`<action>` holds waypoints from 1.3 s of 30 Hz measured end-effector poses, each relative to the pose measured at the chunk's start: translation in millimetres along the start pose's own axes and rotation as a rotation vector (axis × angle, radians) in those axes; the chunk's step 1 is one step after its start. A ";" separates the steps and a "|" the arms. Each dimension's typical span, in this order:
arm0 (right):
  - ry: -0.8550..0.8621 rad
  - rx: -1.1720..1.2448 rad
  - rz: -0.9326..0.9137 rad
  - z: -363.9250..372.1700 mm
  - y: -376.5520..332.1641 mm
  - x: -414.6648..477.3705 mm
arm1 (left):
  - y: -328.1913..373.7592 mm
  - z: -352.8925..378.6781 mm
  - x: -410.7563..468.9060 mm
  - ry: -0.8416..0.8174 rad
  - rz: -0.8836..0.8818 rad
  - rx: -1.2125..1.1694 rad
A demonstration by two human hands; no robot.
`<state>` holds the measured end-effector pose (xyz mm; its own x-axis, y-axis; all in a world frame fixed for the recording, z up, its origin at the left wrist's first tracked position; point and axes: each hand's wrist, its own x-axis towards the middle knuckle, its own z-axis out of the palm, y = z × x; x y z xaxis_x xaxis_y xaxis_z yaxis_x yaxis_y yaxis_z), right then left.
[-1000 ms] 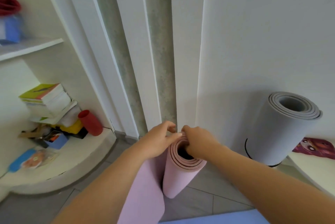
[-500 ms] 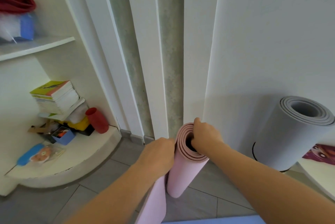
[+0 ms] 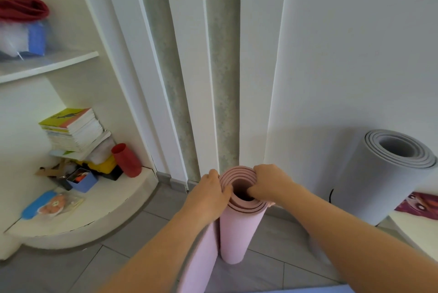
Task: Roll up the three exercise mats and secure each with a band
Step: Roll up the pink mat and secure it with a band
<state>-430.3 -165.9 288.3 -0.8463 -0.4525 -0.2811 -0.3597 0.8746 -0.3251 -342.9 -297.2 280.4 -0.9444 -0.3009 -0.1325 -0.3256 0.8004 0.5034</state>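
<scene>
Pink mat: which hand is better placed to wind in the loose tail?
Left, probably. The left hand grips the pink mat on the side where its loose tail hangs. The right hand pinches the rim, thumb in the core, anchoring the roll.

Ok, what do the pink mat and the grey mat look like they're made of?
The pink mat: likely soft foam or rubbery plastic, matte; its thin layers coil tightly, dark lines between them. The grey mat: likely thicker foam, matte; chunky layers show at its rolled end. Exact material cannot be told.
</scene>
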 end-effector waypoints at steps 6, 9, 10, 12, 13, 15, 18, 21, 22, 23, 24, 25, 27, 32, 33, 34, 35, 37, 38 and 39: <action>0.013 -0.204 -0.191 -7.6 -4.0 -1.8 | -13.3 -11.9 10.6 -0.045 0.137 0.064; 0.027 -0.258 -0.345 -5.2 -12.0 4.2 | -15.9 -15.7 10.8 -0.116 0.198 0.031; 0.029 -0.319 -0.374 -5.6 -14.8 5.9 | -16.0 -15.7 11.6 -0.127 0.210 0.018; 0.045 -0.346 -0.373 -5.4 -17.3 11.7 | -18.0 -14.4 13.6 -0.102 0.194 -0.027; 0.059 -0.328 -0.354 -4.5 -17.9 13.9 | -19.5 -13.7 14.2 -0.072 0.170 -0.063; 0.100 -0.278 -0.302 -1.1 -18.1 17.1 | -23.8 -12.5 15.1 0.000 0.114 -0.148; 0.157 -0.200 -0.193 3.2 -15.3 16.2 | -31.6 -6.6 11.1 -0.089 0.013 -0.254; 0.193 -0.144 -0.041 2.1 -8.9 19.2 | -31.5 8.7 9.1 -0.258 -0.095 -0.335; 0.199 -0.125 0.008 1.8 -8.1 20.2 | -28.8 16.7 11.9 -0.249 -0.116 -0.322; 0.204 -0.103 0.050 1.0 -8.5 21.1 | -25.0 23.4 16.3 -0.219 -0.141 -0.318; 0.201 -0.079 0.088 2.3 -9.3 21.6 | -20.8 29.5 20.8 -0.183 -0.167 -0.334; 0.197 -0.049 0.122 2.8 -10.5 20.9 | -16.0 32.2 24.7 -0.151 -0.196 -0.358; 0.177 0.025 0.169 3.7 -10.7 20.0 | -7.9 29.7 27.1 -0.118 -0.240 -0.410; 0.081 -0.049 0.101 -5.5 -1.1 15.1 | -11.8 16.6 27.4 -0.146 -0.096 -0.388; 0.086 -0.130 0.005 -9.2 -0.1 12.6 | -9.8 11.1 25.7 -0.177 -0.050 -0.363; 0.096 -0.202 -0.132 -12.3 0.1 10.6 | -8.2 6.2 24.7 -0.216 -0.002 -0.346; 0.099 -0.270 -0.282 -15.0 -0.3 8.0 | -6.0 2.5 23.9 -0.259 0.049 -0.328; 0.079 -0.380 -0.497 -16.2 -1.3 5.0 | -2.6 -2.8 22.7 -0.323 0.116 -0.287; 0.088 -0.419 -0.522 -14.9 -2.1 5.0 | -1.7 -3.8 22.2 -0.335 0.126 -0.265; 0.104 -0.441 -0.505 -13.5 -3.3 5.3 | -1.7 -2.6 23.0 -0.322 0.122 -0.248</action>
<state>-438.9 -168.8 300.1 -0.5581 -0.8242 -0.0960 -0.8286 0.5598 0.0112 -363.9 -306.9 278.7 -0.9540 -0.0028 -0.2997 -0.2272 0.6589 0.7171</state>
